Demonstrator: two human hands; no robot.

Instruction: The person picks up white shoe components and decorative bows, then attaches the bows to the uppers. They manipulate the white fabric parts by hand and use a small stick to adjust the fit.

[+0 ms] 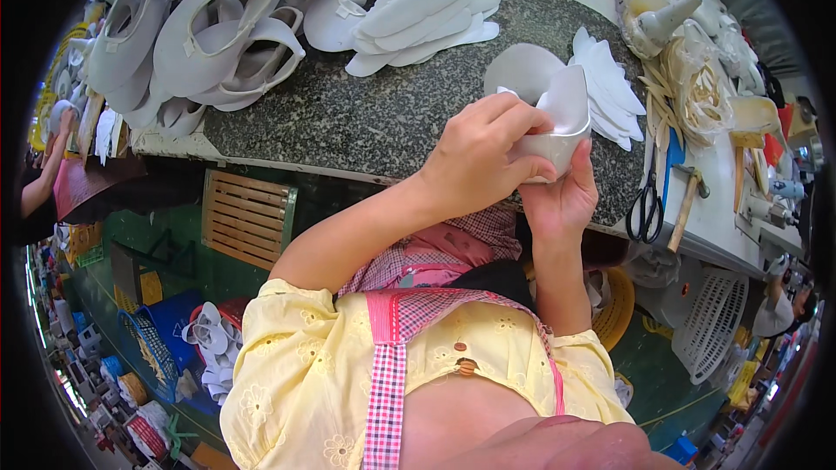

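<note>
Over the table's near edge, both my hands hold a white shoe upper [568, 146]. My left hand [488, 148] grips its rim from the left, thumb outside and fingers reaching into the opening. My right hand [564, 196] is wrapped round its underside and right side. A pale, pointed flat piece [568, 97] stands up out of the opening. Just behind is a rounded white toe part [522, 70]; whether it belongs to the same upper I cannot tell. A fanned stack of white insole-shaped pieces [607, 91] lies to the right of the hands.
White shoe uppers [213, 35] pile up at the table's [348, 113] far left, beside a larger stack of white flat pieces [427, 17]. Black scissors [645, 209] and a hammer [686, 209] lie at the right edge. A slatted wooden stool [246, 218] stands below; another person's arm [48, 165] shows far left.
</note>
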